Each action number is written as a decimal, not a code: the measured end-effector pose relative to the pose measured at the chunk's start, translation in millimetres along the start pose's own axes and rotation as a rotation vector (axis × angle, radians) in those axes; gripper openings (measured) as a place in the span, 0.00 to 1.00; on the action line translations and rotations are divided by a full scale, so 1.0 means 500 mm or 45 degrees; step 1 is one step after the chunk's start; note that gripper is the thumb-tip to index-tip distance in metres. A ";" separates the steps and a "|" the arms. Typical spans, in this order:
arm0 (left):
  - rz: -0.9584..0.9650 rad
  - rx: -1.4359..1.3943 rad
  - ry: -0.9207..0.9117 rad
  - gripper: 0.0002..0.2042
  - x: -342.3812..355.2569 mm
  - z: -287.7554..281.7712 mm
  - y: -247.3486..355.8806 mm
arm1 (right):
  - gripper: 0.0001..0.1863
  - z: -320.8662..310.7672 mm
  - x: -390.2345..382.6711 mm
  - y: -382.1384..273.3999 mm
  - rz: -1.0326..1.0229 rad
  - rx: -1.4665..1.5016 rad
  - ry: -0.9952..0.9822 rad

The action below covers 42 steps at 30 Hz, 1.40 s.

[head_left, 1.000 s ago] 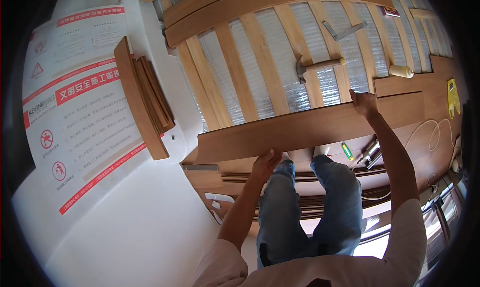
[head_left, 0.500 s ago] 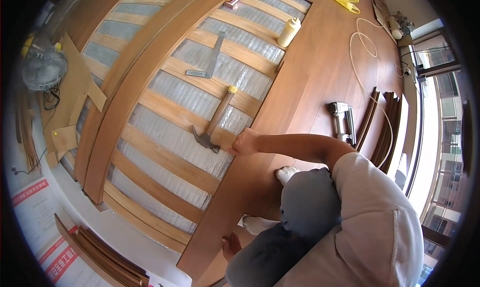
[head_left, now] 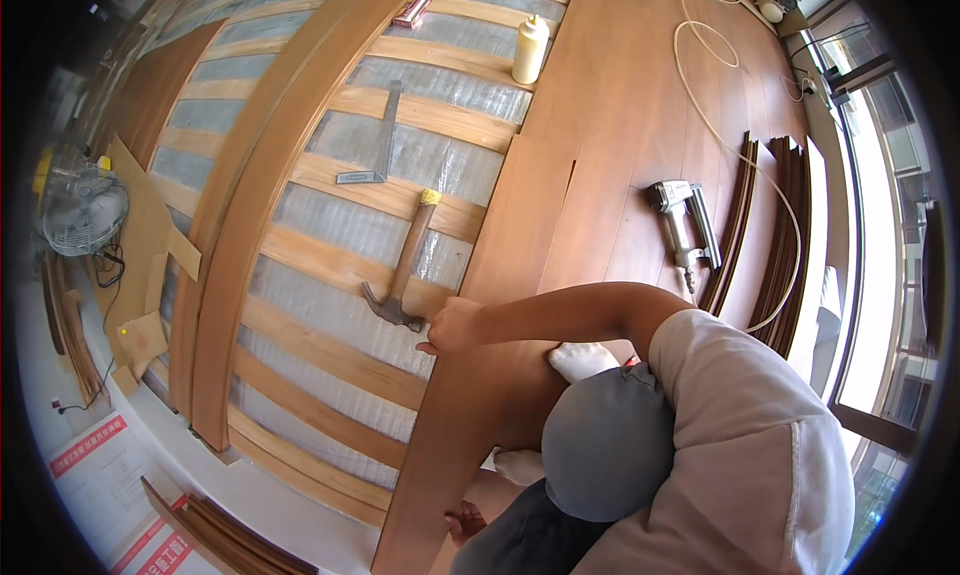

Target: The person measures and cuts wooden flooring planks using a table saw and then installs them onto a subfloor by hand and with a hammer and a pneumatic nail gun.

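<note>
— Where's the plank (head_left: 428, 450)?
— Alongside the laid floor (head_left: 625, 165), right beneath the right hand (head_left: 452, 327), which clamps its batten-side edge!
— And the left hand (head_left: 465, 523)?
— Beside the opposite edge, partly behind a knee (head_left: 607, 443); can't tell its grip. The hammer (head_left: 412, 250) lies just past the right.

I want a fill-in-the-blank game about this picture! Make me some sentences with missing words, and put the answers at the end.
1. The tool lying closest to the person's right hand is a ____.
2. The tip of that tool's handle is coloured ____.
3. In the picture, the fan is near the ____ edge.
4. In the picture, the nail gun lies to the ____ of the metal square.

Missing words: hammer; yellow; left; right.
</note>
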State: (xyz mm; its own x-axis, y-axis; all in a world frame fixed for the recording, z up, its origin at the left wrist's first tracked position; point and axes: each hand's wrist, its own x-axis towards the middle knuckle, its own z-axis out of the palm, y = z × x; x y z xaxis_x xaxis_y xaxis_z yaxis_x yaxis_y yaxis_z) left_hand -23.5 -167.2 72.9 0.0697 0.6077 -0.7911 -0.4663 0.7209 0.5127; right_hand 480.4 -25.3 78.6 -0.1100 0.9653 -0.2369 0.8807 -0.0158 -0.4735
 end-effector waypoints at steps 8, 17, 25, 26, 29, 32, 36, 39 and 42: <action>0.057 -0.035 -0.242 0.10 0.008 0.066 0.020 | 0.39 0.028 0.010 0.015 0.039 0.023 -0.053; 0.028 -0.023 -0.182 0.10 0.013 0.072 -0.004 | 0.38 0.026 0.010 0.022 0.031 0.033 -0.179; -0.027 -0.017 -0.168 0.09 0.073 0.045 -0.060 | 0.21 0.099 0.006 0.101 -0.391 0.071 0.377; 0.002 -0.040 -0.112 0.09 0.064 0.024 -0.064 | 0.18 0.102 0.021 0.087 -0.491 0.144 0.426; -0.062 0.054 0.185 0.13 0.076 0.051 -0.050 | 0.11 0.113 0.009 0.087 -0.462 0.106 0.520; -0.057 0.355 0.293 0.21 0.106 0.092 -0.001 | 0.07 0.112 -0.010 0.092 -0.327 -0.027 0.593; -0.044 0.371 0.336 0.21 0.099 0.080 -0.023 | 0.08 0.113 -0.009 0.063 -0.462 -0.013 0.442; -0.059 0.439 0.390 0.20 0.080 0.073 -0.058 | 0.10 0.119 -0.029 0.053 -0.470 -0.038 0.401; -0.029 0.520 0.401 0.20 0.081 0.087 -0.071 | 0.11 0.119 -0.035 0.076 -0.421 -0.042 0.439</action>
State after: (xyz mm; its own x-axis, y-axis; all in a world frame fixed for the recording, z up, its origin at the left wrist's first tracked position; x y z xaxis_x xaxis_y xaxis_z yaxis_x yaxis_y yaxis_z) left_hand 34.2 -153.8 36.9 -0.2229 0.5058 -0.8334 -0.0811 0.8423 0.5329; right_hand 488.4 -58.5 14.1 -0.2324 0.9474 0.2200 0.8389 0.3098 -0.4476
